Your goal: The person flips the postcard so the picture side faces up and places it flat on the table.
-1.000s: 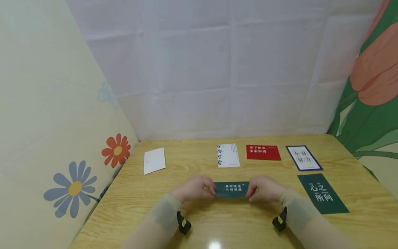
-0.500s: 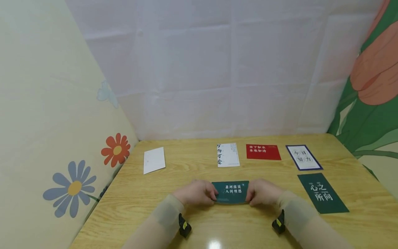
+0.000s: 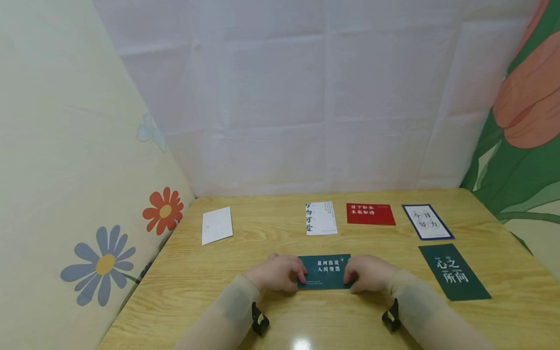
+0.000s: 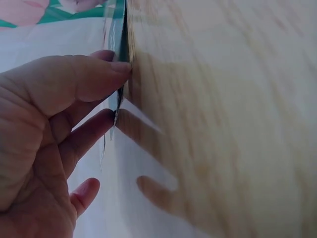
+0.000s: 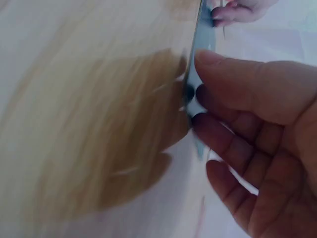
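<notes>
A dark green postcard (image 3: 323, 278) with white characters lies level at the table's surface in the head view, its long side running left to right. My left hand (image 3: 281, 273) holds its left end, thumb and fingertips at the edge. At the right end, my right hand (image 3: 370, 274) has its thumb and curled fingers on the card. Seen from the left wrist, the card (image 4: 119, 74) is edge-on close to the wood, with the thumb across its edge. In the right wrist view the card (image 5: 200, 37) is also edge-on, and the fingertips touch it.
Farther back on the wooden table (image 3: 262, 218) lie a plain white card (image 3: 217, 226), a white card with black characters (image 3: 323, 218), a red card (image 3: 371, 214) and a blue-bordered card (image 3: 428, 222). Another green card (image 3: 455, 273) lies right of my right hand. Cloth walls stand behind.
The green postcard was raised and bent between my hands. It has come down and flattened, showing more of its printed face. Both hands have lowered slightly with it; the other cards stay put.
</notes>
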The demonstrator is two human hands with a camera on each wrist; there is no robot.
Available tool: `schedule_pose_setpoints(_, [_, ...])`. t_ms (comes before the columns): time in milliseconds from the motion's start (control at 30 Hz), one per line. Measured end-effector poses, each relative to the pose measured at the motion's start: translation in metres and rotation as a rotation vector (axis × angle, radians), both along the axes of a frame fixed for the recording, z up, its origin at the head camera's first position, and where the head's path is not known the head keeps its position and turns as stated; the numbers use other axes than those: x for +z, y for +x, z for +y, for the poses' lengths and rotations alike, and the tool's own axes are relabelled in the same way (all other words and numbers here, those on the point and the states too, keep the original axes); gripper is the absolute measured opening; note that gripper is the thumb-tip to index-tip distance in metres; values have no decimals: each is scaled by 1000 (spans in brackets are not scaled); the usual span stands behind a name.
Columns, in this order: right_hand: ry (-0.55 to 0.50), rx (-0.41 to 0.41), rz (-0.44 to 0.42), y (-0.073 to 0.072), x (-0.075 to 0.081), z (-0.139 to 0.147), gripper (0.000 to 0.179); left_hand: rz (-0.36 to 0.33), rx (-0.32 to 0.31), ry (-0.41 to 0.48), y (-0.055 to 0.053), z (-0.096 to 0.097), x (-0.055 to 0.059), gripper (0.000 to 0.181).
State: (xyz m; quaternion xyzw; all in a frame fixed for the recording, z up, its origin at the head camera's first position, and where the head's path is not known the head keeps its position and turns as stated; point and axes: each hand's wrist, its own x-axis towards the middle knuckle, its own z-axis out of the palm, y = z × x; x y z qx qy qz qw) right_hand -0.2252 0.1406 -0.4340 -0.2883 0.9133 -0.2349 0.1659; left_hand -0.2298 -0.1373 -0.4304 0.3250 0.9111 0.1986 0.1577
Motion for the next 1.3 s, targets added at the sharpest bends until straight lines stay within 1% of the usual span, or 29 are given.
schedule_pose_setpoints(100, [78, 29, 89, 5, 2, -8, 15, -13, -4, -9, 1, 0, 1, 20])
schedule_pose_setpoints(200, [184, 58, 180, 12, 4, -19, 22, -34, 2, -6, 1, 0, 2, 14])
schedule_pose_setpoints(367, [351, 69, 281, 25, 4, -35, 32, -35, 3, -15, 1, 1, 3, 11])
schedule_pose_setpoints(500, [445, 74, 343, 33, 5, -42, 36, -20, -10, -28, 2, 2, 4, 10])
schedule_pose_setpoints(600, [474, 66, 346, 36, 7, -45, 36, -18, -16, -24, 2, 1, 4, 11])
schedule_pose_setpoints(700, [477, 51, 328, 37, 8, -46, 35, -37, -12, 1, 2, 0, 4, 13])
schedule_pose_setpoints(800, [475, 41, 316, 37, 7, -47, 35, -62, 16, 38, 0, -4, 2, 14])
schedule_pose_setpoints(867, [477, 36, 313, 37, 7, -47, 36, -80, 59, 82, -3, -8, 0, 16])
schedule_pose_setpoints(933, [475, 31, 309, 36, 7, -47, 36, -72, 122, 129, -7, -14, -3, 18])
schedule_pose_setpoints(1000, [470, 25, 307, 36, 7, -47, 36, -50, 206, 175, -12, -21, -3, 22])
schedule_pose_setpoints(1067, [466, 23, 306, 37, 7, -47, 37, -6, 307, 194, -16, -29, -3, 27])
schedule_pose_setpoints(1133, [461, 20, 307, 37, 7, -47, 37, 53, 412, 182, -21, -38, -3, 33])
schedule_pose_setpoints(1233, [454, 18, 303, 38, 7, -46, 37, 132, 562, 114, -28, -55, -5, 42])
schedule_pose_setpoints(1300, [455, 17, 302, 37, 7, -45, 37, 167, 639, 57, -33, -67, -6, 48])
